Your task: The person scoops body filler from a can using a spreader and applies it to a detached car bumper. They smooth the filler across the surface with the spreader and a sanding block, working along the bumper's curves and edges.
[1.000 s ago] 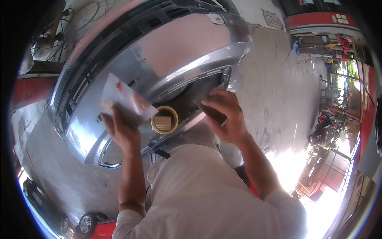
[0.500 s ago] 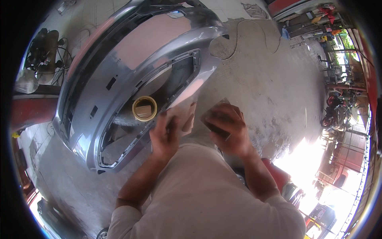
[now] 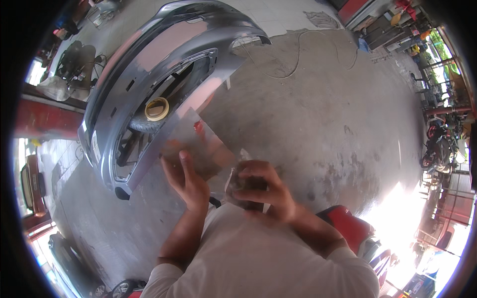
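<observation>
My left hand (image 3: 189,181) holds a thin greyish sheet (image 3: 195,133), with the thumb raised along its near edge. A bright red dab and pinkish smears lie on the sheet. Close by on the right, my right hand (image 3: 271,191) curls its fingers round a dark, block-like piece (image 3: 251,188); motion blur hides its exact kind. Beyond my left hand stands a grey car bumper (image 3: 149,74) with pink filler patches. Within its opening, a round yellow-rimmed container (image 3: 149,114) with a brown piece inside rests on a tyre (image 3: 141,124).
A thin hose or cable (image 3: 298,57) curves over the concrete floor (image 3: 318,104). Shelves and motorbikes (image 3: 433,144) line the right side. A red object (image 3: 345,226) lies beside my right elbow. Machinery (image 3: 77,64) and a red beam (image 3: 47,121) are at the left.
The sheet in my left hand has turned its broad face into view, showing the red dab. My right hand has moved left and nearer my body. The bumper appears farther away.
</observation>
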`<state>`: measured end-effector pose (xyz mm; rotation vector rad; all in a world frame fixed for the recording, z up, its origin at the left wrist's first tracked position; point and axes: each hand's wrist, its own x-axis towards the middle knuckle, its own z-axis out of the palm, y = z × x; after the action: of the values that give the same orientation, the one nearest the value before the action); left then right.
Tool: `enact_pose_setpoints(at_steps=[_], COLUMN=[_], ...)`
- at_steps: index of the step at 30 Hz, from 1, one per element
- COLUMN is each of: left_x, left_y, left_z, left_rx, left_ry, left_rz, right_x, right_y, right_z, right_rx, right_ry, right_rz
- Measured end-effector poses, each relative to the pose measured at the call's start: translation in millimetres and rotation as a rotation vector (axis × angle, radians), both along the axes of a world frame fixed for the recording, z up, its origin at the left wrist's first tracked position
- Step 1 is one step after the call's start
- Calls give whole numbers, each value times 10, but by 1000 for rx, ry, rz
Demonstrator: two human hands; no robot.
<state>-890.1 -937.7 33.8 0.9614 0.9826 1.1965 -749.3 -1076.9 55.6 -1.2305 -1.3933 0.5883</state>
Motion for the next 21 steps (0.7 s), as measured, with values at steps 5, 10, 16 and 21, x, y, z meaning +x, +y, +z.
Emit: enact_pose_setpoints(at_steps=[5,10,16,21], left_x=[-263,-611,-715,-1106], left_y=[-462,-675,-313,400], left_z=[-88,-294,-518,-1055], left_rx=[-349,203,456,9], left_ry=[-81,454,466,-77], left_rz=[-110,-68,47,-43], right_x=[295,164,-215,-217], right_y=[-235,-345,-88,176], right_z=[-398,-211,-775,-2055], right_rx=[-65,-239,-336,-591], right_ry=[-164,-593,-120,1597], right_rz=[-23,7,138,145])
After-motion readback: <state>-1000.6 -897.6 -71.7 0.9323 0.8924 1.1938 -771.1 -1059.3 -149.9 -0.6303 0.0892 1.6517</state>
